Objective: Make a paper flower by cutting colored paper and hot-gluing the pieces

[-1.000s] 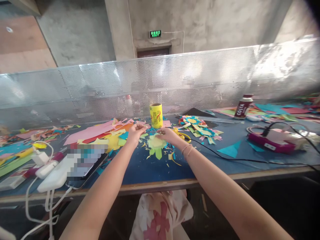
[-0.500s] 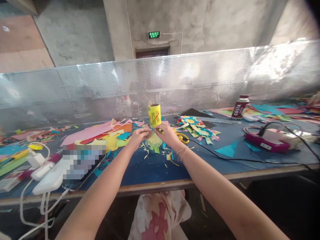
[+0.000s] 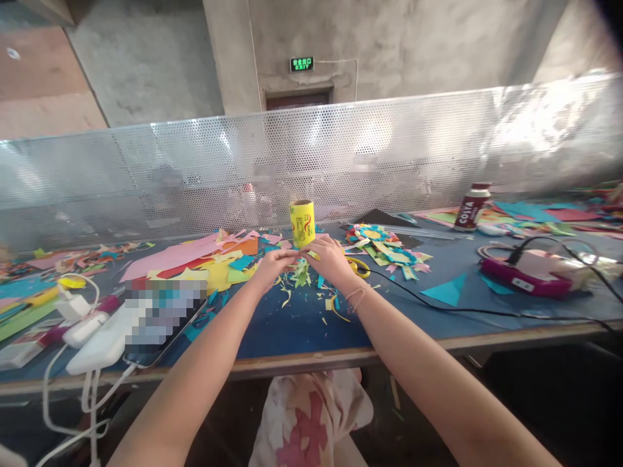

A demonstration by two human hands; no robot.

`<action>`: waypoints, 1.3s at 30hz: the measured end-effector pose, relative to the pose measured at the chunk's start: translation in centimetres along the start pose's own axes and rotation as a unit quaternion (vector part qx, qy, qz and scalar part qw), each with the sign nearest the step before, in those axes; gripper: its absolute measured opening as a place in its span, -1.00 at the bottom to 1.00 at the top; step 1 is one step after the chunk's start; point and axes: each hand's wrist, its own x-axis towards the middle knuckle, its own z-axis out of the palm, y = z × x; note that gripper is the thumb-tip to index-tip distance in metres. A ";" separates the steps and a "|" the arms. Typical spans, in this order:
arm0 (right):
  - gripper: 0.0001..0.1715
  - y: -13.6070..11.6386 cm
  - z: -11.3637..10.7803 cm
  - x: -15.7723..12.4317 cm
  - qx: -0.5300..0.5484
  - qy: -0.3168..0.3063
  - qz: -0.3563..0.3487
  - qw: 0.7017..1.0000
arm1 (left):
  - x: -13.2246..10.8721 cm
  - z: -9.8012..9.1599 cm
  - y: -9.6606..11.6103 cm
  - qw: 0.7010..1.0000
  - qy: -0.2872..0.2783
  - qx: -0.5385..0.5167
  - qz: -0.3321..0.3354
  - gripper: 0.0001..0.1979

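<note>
Both of my hands meet over the middle of the blue table point(image 3: 292, 324). My left hand point(image 3: 273, 264) and my right hand point(image 3: 329, 258) are closed in pinches on a small fringed green paper piece point(image 3: 301, 272) held just above the tabletop. A yellow roll of tape point(image 3: 302, 224) stands upright right behind my fingers. Yellow-handled scissors point(image 3: 359, 266) lie just right of my right hand. Small yellow and green paper scraps point(image 3: 331, 305) litter the table under my hands.
Coloured paper sheets point(image 3: 195, 259) lie at the left, finished paper rosettes point(image 3: 384, 245) at the right. A phone point(image 3: 163, 314) and white chargers point(image 3: 97, 337) sit front left. A glue gun point(image 3: 525, 272) with a black cable, and a bottle point(image 3: 470, 206), are at the right. A perforated metal screen point(image 3: 389, 155) backs the table.
My hands have come together and moved slightly away from me, toward the tape roll. The green paper piece, spread flat before, is now bunched between my fingers.
</note>
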 end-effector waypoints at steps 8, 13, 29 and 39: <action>-0.79 0.2 0.2 -0.1 -0.034 -0.010 -0.030 0.999 | -0.3 0.3 0.2 0.999 -0.008 -0.040 -0.013 -0.78; -0.75 -0.1 0.2 -0.1 -0.075 -0.033 -0.054 0.995 | -0.4 -0.5 0.5 0.986 -0.089 -0.111 -0.082 -0.80; -0.80 -0.6 0.2 0.0 -0.099 -0.041 -0.046 0.993 | -0.3 -1.0 0.7 0.975 -0.121 -0.126 -0.141 -0.79; -0.79 -0.6 0.1 0.1 -0.069 -0.022 -0.010 0.997 | -0.3 -1.0 1.0 0.974 -0.115 -0.133 -0.144 -0.78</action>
